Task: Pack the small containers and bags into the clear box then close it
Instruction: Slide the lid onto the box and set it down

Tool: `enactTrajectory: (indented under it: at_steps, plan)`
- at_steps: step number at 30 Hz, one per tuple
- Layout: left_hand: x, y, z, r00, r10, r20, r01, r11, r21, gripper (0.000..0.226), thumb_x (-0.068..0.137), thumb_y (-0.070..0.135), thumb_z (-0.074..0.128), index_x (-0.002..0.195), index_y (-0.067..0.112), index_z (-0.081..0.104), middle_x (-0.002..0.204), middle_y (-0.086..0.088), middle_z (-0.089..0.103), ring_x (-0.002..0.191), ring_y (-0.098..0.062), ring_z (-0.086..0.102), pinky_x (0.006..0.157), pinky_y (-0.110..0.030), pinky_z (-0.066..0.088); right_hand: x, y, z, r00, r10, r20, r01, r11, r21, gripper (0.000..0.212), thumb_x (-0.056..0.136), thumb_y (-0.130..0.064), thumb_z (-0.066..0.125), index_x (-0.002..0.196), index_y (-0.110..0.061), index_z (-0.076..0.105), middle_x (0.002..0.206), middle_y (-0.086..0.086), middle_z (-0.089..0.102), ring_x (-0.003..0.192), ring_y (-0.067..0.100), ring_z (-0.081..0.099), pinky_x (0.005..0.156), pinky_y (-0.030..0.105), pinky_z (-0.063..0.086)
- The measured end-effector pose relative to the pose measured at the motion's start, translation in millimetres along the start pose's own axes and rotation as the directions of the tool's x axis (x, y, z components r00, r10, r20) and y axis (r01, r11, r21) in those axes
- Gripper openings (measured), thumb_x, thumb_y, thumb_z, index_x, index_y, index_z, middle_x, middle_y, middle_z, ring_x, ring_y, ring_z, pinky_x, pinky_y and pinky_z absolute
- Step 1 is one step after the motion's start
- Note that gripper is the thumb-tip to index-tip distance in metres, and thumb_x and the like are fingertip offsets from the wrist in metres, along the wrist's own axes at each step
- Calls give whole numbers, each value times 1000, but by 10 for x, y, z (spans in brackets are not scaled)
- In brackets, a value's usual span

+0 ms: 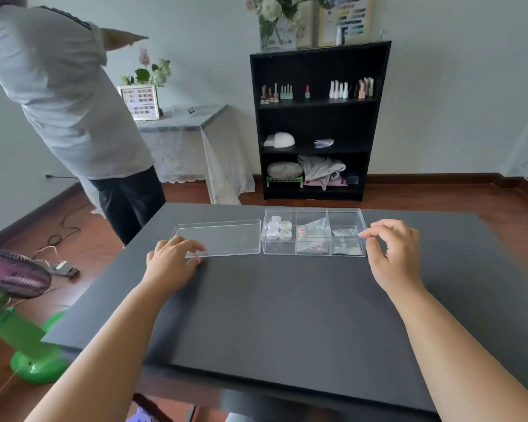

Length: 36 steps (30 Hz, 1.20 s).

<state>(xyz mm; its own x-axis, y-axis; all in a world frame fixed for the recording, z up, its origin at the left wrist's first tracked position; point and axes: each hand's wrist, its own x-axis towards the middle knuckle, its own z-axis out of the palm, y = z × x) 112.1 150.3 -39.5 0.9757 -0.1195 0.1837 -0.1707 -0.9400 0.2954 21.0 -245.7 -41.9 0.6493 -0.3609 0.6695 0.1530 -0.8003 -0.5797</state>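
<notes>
A clear divided box (360, 219) stands open at the far middle of the dark table (272, 306). Several small round containers (279, 229) fill its left compartment. Small clear bags (314, 228) lie in the middle and right compartments. The clear flat lid (226, 237) lies on the table just left of the box. My left hand (173, 258) rests on the lid's near left corner, fingers laid over its edge. My right hand (392, 254) hovers just right of the box with thumb and fingers loosely pinched, holding nothing I can see.
A person in a white shirt (61, 95) stands beyond the table's far left corner. A green fan (19, 315) is on the floor at the left. A black bookshelf (317, 123) and a cloth-covered side table (192, 138) stand against the back wall.
</notes>
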Motion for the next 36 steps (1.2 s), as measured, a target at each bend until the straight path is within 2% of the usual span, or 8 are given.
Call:
enactTrajectory:
  at_steps: [5,10,13,17,22,27,34,36]
  plan:
    - [-167,-102,-85,999,54,4,-54,998,-23,9,86,43,59,81,50,55,91,23,51,107,-18,39,83,-37,20,-160,-58,-27,986,-150,75,150,989,10,22,78,-8,50,69,-13,70,79,3,64,79,28,52,72,31,35]
    - [-423,-11,-232,971,204,124,-191,976,-108,6,84,40,64,80,41,60,108,19,54,113,-15,42,92,-39,29,-234,-228,14,920,-336,202,344,939,-6,18,75,-2,55,67,-9,69,64,0,62,65,19,48,61,30,41]
    - [-614,103,-359,935,298,192,-261,945,-196,10,85,31,65,78,36,60,109,23,60,108,-8,54,98,-37,36,-313,-290,55,872,-346,347,363,932,16,13,77,-4,64,86,-13,68,68,-5,60,64,14,47,63,33,47]
    - [-836,204,-503,907,360,218,-311,922,-231,4,87,36,64,83,37,61,112,30,60,101,6,55,86,-23,39,-479,-421,74,786,-249,566,268,962,51,45,81,-31,68,123,-34,52,78,-12,53,67,2,47,63,25,46]
    - [-914,415,-683,869,427,249,-332,877,-346,7,85,46,63,86,40,62,112,34,62,103,15,54,88,-20,42,-583,-567,90,714,-276,644,262,958,119,58,79,-53,64,131,-53,38,88,-15,52,85,-7,45,70,11,36]
    - [-856,731,-662,852,468,234,-329,828,-455,4,87,38,66,87,34,64,101,28,69,99,11,60,93,-26,47,-563,-517,49,849,-217,481,73,951,300,21,81,-27,76,99,-35,70,85,-12,54,64,8,49,63,19,44]
    - [-683,842,-544,921,389,-32,-353,796,-491,23,82,55,63,102,45,61,109,31,62,109,10,50,88,-17,40,-538,-418,-161,937,-47,345,-137,862,488,11,78,-34,72,89,-33,73,97,-5,64,81,11,63,74,18,51]
    - [-633,824,-497,949,309,-56,-266,693,-670,36,81,53,65,114,44,55,118,24,61,113,2,53,91,-21,40,-519,-401,-182,947,32,321,-209,820,533,9,79,-34,71,87,-36,73,95,-6,68,77,14,66,74,22,53]
